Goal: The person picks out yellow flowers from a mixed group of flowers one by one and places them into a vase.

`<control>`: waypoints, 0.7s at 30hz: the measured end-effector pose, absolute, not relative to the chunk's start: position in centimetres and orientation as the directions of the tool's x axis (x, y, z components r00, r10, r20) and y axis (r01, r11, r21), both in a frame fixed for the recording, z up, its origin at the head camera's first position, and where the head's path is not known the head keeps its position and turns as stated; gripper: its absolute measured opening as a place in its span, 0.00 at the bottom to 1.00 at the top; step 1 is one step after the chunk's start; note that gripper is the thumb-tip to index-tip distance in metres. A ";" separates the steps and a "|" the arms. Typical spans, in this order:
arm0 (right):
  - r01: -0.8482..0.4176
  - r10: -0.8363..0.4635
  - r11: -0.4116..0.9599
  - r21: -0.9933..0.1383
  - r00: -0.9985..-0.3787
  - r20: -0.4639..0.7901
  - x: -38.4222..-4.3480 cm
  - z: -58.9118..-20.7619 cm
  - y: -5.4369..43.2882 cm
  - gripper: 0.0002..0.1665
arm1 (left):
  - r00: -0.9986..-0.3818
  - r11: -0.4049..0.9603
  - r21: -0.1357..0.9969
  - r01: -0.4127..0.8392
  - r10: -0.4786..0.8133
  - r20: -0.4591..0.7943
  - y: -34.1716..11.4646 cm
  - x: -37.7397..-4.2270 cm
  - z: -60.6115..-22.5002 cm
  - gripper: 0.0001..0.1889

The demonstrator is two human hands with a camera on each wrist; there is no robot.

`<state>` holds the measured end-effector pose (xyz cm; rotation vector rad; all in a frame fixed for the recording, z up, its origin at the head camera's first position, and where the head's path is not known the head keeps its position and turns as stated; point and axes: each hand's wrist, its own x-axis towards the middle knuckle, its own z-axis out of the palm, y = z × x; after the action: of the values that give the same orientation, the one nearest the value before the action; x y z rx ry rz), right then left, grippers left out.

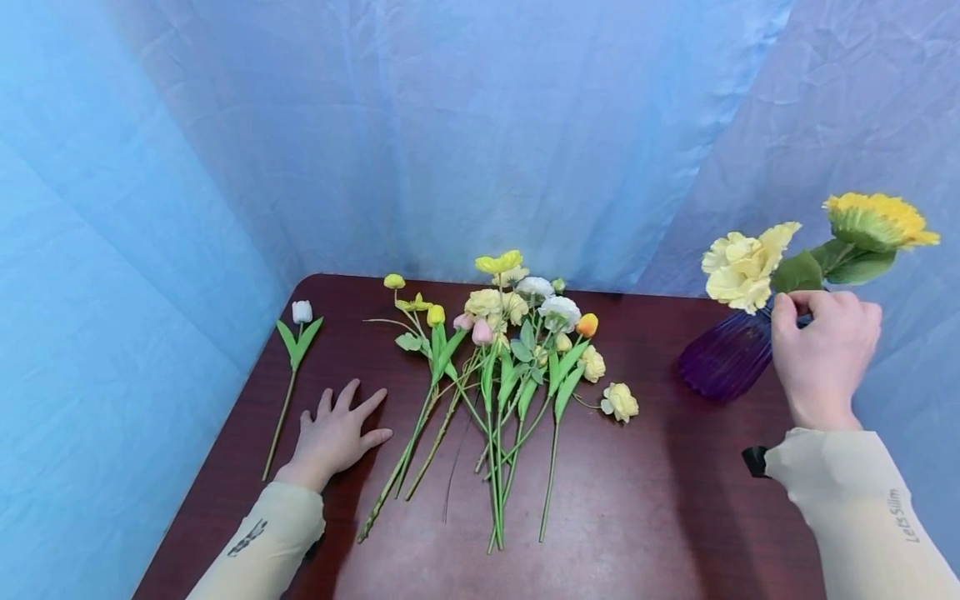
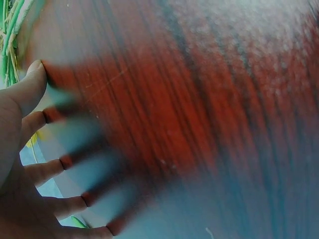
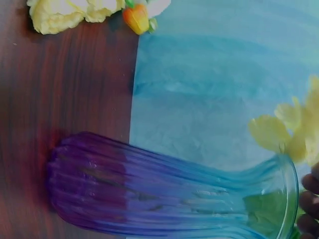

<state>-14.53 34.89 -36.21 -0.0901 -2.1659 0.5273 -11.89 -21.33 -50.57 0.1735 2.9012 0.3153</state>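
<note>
My right hand (image 1: 825,350) is at the mouth of a ribbed glass vase (image 3: 149,189), purple at the base and blue toward the rim. Its thumb and curled fingers pinch a leafy yellow flower (image 1: 881,221) low down, just above the rim; the grip itself is partly hidden. Beside it a pale yellow flower (image 1: 742,267) leans out of the vase. Stems show through the glass in the right wrist view. My left hand (image 1: 337,437) rests on the table with fingers spread, holding nothing, between a white tulip (image 1: 302,313) and the pile of flowers.
Artificial flowers lie heaped mid-table (image 1: 600,517), among them a pink tulip (image 1: 482,332), an orange tulip (image 1: 587,325) and white blooms (image 1: 560,314). One pale yellow bloom (image 1: 620,402) sits at the pile's right side. Blue cloth (image 1: 480,142) hangs behind the table.
</note>
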 end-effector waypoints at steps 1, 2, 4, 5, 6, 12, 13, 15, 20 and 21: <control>-0.144 0.241 0.908 -0.394 -0.589 0.771 -14.4 -36.5 34.5 0.17 | -0.969 0.970 0.223 0.093 0.140 -0.203 -21.4 -11.9 -50.6 0.38; -0.162 0.232 0.909 -0.383 -0.568 0.790 -14.3 -36.9 34.1 0.16 | -0.969 0.970 0.223 0.093 0.140 -0.204 -21.4 -11.9 -50.6 0.38; -0.181 0.221 0.909 -0.375 -0.553 0.804 -14.0 -37.7 33.0 0.16 | -0.969 0.970 0.223 0.094 0.141 -0.205 -21.4 -11.9 -50.7 0.38; -0.191 0.212 0.909 -0.371 -0.554 0.805 -13.8 -38.1 32.4 0.15 | -0.968 0.970 0.223 0.094 0.142 -0.206 -21.5 -12.0 -50.7 0.38; -0.198 0.201 0.908 -0.368 -0.564 0.801 -13.6 -38.6 31.7 0.15 | -0.968 0.970 0.222 0.095 0.142 -0.207 -21.5 -12.0 -50.6 0.38; -0.248 0.105 0.900 -0.358 -0.674 0.731 -12.7 -40.9 27.9 0.10 | -0.964 0.970 0.222 0.099 0.149 -0.222 -21.6 -12.2 -50.4 0.36; -0.259 0.086 0.899 -0.353 -0.686 0.723 -12.6 -41.2 27.4 0.09 | -0.963 0.970 0.222 0.099 0.150 -0.225 -21.6 -12.2 -50.3 0.36; -0.277 0.054 0.896 -0.346 -0.708 0.704 -12.4 -41.9 26.5 0.07 | -0.961 0.969 0.226 0.099 0.152 -0.231 -21.5 -12.3 -50.2 0.35; -0.285 -0.001 0.896 -0.340 -0.768 0.640 -11.8 -43.3 24.8 0.03 | -0.958 0.965 0.242 0.095 0.155 -0.240 -21.5 -12.3 -49.9 0.35; -0.284 -0.011 0.896 -0.341 -0.781 0.624 -11.7 -43.6 24.5 0.02 | -0.958 0.965 0.245 0.094 0.155 -0.243 -21.5 -12.3 -49.9 0.35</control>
<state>-11.70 24.49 -43.60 0.2106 -2.4156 0.5605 -12.29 -21.47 -49.87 0.1840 2.8528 0.3371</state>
